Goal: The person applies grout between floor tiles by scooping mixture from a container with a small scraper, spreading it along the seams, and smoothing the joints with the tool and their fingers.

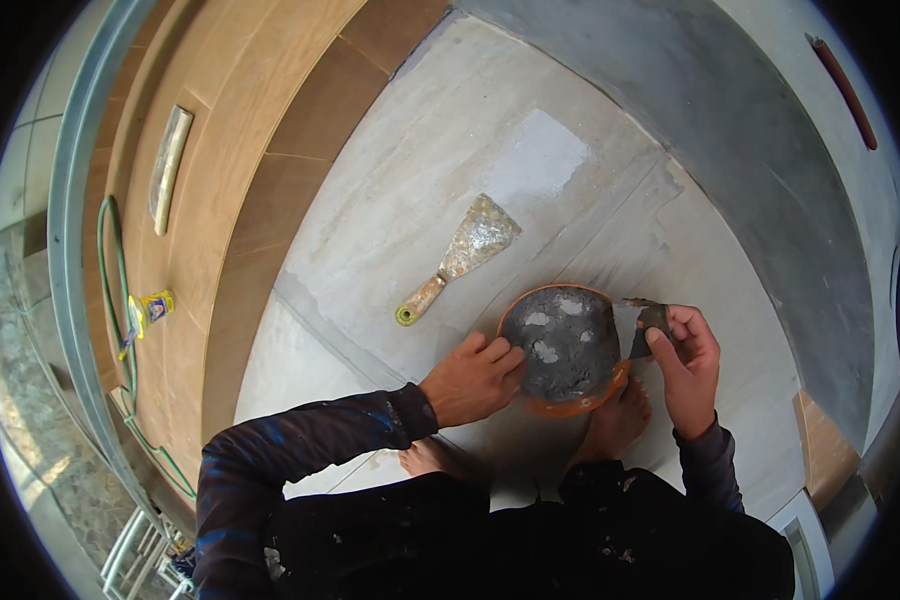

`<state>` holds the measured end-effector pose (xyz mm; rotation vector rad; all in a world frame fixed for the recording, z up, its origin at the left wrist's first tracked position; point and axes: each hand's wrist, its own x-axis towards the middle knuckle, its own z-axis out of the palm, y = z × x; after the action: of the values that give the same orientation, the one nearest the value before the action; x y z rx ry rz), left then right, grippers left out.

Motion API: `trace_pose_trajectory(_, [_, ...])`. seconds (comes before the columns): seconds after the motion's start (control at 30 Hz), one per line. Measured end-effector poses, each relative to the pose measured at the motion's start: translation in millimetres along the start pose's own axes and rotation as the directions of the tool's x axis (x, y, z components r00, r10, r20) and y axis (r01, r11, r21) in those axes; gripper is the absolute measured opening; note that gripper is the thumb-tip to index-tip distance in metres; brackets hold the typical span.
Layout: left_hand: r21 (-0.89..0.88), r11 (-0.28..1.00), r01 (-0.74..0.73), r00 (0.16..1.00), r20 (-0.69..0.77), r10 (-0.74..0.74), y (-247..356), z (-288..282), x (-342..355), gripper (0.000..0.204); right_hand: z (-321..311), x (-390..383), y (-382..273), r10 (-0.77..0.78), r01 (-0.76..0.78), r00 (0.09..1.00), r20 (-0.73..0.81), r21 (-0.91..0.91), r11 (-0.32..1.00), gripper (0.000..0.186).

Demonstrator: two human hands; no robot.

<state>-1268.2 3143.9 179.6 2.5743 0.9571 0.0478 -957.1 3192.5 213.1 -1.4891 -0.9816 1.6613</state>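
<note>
Firstly, left grip (475,380) clasped an orange bowl (562,407) by its rim, grey mortar (570,345) inside; right grip (692,362) pinched a dark scraper (642,343); stained putty knife (462,256) lay beyond left grip.

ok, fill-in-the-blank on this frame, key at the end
The left hand is at the bowl, whose outer wall is ____.
The paste inside is mostly dark ____.
The right hand pinches a dark flat piece between fingers and ____.
The putty knife lies with its ____ nearer the person than its blade.
Missing: orange; grey; thumb; handle.
</note>
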Motion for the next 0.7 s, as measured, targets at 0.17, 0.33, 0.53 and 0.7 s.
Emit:
trace_pose_trajectory(0.17, [-0.109,0.993,0.056,0.998,0.044,-0.051,2.4,-8.1,-8.9,0.022,12.0,-6.0,-8.5,-0.030,0.030,1.000,0.002,0.006,1.000,0.016])
trace_pose_trajectory(0.33, [-0.285,0.944,0.164,0.986,0.020,-0.166,4.4,-22.6,1.3,0.015,6.8,-3.7,-8.0,-0.014,0.014,1.000,-0.003,0.012,1.000,0.015])
trace_pose_trajectory(0.53, [-0.152,0.914,0.376,0.871,-0.278,-0.405,-88.4,-84.4,45.8,0.038,-2.7,9.4,-8.9,0.007,-0.007,1.000,-0.029,-0.012,1.000,0.015])
trace_pose_trajectory(0.7, [0.217,0.825,0.522,0.789,-0.490,-0.370,-226.9,-117.5,86.4,0.049,2.0,28.9,-14.2,0.020,-0.020,1.000,-0.016,0.014,1.000,0.015])
